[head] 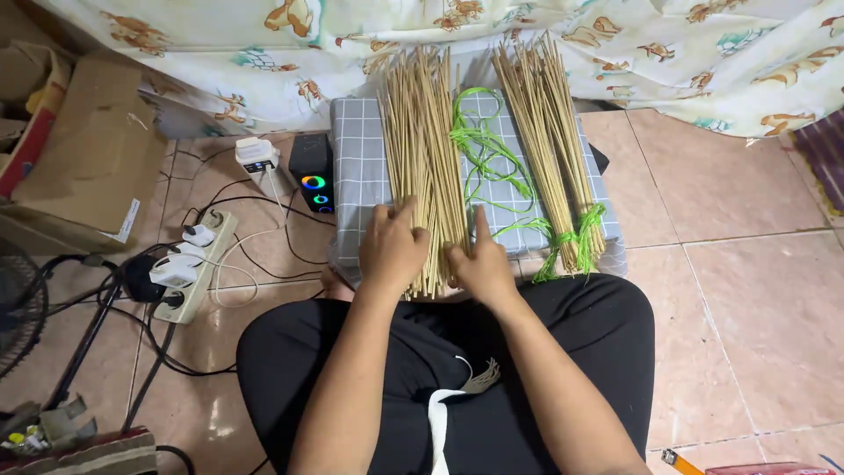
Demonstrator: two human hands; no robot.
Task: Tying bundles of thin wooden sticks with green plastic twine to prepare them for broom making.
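Where pink floor tiles (730,290) meet a grey checked cushion (360,176), the left hand (391,249) and right hand (479,264) press flat on loose bamboo sticks (422,149), whose near ends are hidden.

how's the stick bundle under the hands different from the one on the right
The left bundle lies loose, with no tie showing; the right bundle is bound near its lower end with green string. The left hand and right hand press on the left bundle; the right bundle lies untouched. The left bundle looks wider. Both are thin pale sticks on the grey checked cushion.
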